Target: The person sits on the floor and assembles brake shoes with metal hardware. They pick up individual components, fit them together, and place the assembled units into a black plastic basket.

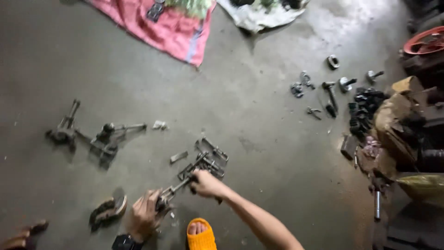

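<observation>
Left hand (144, 214): low at the near edge of the floor, knuckles up, fingers curled shut around the near end of a metal linkage (196, 167). A dark watch (124, 242) sits on the wrist.

Right hand (206, 184): forearm reaching in from the lower right, wrist bent, fingers closed over the middle of the same linkage, just beyond the left hand.

Metal linkage: a greasy assembly of rods and brackets lying on the floor, running from the left hand up and to the right, near the middle of the near edge.

Nearby: a small flat metal piece (178, 157) just left of the linkage; a curved dark part (107, 211) left of the left hand; a foot in an orange sandal (201, 235) between the two arms at the near edge.

Floor (259, 139): bare grey concrete, stained and dusty.

Left side: two more dark lever assemblies (104, 139) lying well apart from the hands.

Far edge: a pink cloth (171, 28) and a pale cloth (259, 16) spread flat.

Right side: scattered bolts and small fittings (330, 88), then a heap of dark parts and sacks (397, 125) along the right edge, with a red wheel rim (423, 41) at the far right corner.
</observation>
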